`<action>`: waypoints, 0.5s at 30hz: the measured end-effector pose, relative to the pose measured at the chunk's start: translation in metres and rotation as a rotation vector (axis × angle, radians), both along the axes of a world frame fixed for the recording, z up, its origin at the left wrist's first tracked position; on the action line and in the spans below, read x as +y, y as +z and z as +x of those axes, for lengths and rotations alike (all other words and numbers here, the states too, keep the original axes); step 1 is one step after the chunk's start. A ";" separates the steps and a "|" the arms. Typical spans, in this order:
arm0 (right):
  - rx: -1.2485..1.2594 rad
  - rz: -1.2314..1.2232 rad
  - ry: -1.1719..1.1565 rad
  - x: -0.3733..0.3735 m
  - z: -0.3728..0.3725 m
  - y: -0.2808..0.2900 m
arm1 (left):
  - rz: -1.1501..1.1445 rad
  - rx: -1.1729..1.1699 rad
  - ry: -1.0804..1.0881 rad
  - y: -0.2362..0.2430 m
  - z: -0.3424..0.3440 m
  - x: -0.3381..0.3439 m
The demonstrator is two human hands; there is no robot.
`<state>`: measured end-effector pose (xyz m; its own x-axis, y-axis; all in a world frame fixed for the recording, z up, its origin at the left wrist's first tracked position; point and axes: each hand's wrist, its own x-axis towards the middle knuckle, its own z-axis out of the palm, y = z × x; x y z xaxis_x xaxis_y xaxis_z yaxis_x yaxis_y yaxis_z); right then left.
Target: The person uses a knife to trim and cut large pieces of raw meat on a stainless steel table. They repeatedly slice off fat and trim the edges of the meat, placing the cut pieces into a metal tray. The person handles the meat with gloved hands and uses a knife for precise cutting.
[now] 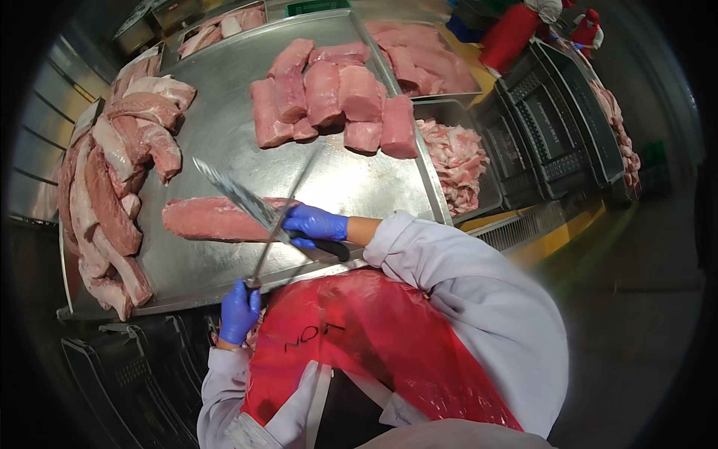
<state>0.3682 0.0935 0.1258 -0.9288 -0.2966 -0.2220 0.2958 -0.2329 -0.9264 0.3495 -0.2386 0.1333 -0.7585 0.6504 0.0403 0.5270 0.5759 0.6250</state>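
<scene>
In my blue-gloved right hand (314, 224) is a knife (235, 196) with a dark handle, its blade angled up to the left. My left hand (239, 310), also gloved, grips the handle of a long sharpening steel (280, 221), whose rod crosses the knife blade near my right hand. Beneath both tools a long pink loin (194, 218) lies on the metal table (224, 277). Behind it sits a group of several cut pink meat pieces (323, 90). Several longer, fattier pieces (112, 194) are piled along the table's left side.
At the right are a bin of pale trimmings (452, 168), a tray of meat (419, 60) and black crates (553, 127). More meat (221, 26) lies beyond the table's back edge. Two co-workers in red aprons (508, 41) stand at the back right. Black crates (134, 374) sit below left.
</scene>
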 end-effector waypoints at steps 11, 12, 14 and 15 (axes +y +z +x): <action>0.020 0.545 -0.204 -0.073 -0.097 -0.081 | -0.293 0.067 0.741 -0.164 -0.182 -0.323; 0.285 0.688 -0.285 -0.056 -0.110 -0.111 | -0.313 0.101 0.676 -0.168 -0.205 -0.312; 0.274 0.958 -0.363 -0.064 -0.119 -0.109 | -0.883 0.181 0.589 -0.161 -0.213 -0.307; 0.165 1.117 -0.459 -0.042 -0.109 -0.121 | -0.848 0.298 0.645 -0.135 -0.213 -0.214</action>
